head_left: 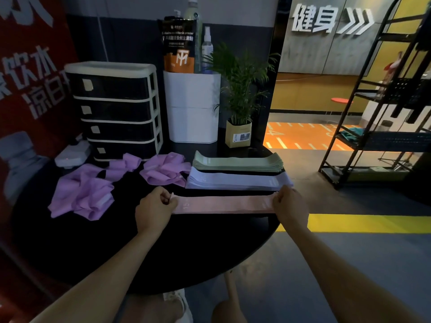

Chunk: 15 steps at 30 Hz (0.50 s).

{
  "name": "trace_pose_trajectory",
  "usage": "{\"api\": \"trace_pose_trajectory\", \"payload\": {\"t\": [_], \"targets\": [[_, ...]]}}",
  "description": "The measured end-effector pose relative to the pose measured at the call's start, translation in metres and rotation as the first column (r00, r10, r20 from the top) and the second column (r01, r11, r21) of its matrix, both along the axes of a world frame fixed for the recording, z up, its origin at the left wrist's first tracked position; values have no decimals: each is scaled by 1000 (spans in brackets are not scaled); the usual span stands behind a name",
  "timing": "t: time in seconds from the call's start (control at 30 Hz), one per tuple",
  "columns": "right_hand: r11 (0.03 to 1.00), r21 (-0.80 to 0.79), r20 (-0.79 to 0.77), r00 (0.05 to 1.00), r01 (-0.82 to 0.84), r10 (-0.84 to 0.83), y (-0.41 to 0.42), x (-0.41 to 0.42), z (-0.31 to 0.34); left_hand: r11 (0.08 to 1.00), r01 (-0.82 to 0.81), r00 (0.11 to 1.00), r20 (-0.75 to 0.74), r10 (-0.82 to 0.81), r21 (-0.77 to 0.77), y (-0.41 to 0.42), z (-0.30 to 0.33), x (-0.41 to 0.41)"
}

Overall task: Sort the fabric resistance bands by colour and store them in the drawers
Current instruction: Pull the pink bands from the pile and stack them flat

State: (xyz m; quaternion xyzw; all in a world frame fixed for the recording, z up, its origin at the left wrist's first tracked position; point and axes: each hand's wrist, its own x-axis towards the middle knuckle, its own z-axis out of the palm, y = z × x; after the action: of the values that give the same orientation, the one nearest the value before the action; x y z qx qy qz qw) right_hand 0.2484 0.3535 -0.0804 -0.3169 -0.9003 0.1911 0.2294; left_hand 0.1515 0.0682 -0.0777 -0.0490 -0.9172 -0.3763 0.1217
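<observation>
Left grip (155,207): I see it pinching one end of the flat pink fabric band (222,204).
Right grip (288,204): pinching the other end.
Band: stretched flat on the round black desk (116,241).

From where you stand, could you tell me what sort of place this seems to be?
Probably a gym or fitness studio. White wall lettering reads "fitness" in Chinese, a supplement powder bag stands at the back of the table, and both hands stretch a pink resistance band beside stacked green bands and lavender bands.
</observation>
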Motion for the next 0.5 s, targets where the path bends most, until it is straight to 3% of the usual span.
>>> {"api": "trace_pose_trajectory", "payload": {"t": [0.27,0.4,0.5], "targets": [[993,-122,-169,985,7,-28,-4,4,-9,991,21,1000,-8,-20,130,1,-8,-4],[997,61,-237,970,-41,54,-23,2,3,988,6,1000,-4,-5,156,1,-10,-5],[956,174,-207,940,-237,271,-58,-4,9,986,3,1000,-8,-2,165,1,-10,-5]]}}
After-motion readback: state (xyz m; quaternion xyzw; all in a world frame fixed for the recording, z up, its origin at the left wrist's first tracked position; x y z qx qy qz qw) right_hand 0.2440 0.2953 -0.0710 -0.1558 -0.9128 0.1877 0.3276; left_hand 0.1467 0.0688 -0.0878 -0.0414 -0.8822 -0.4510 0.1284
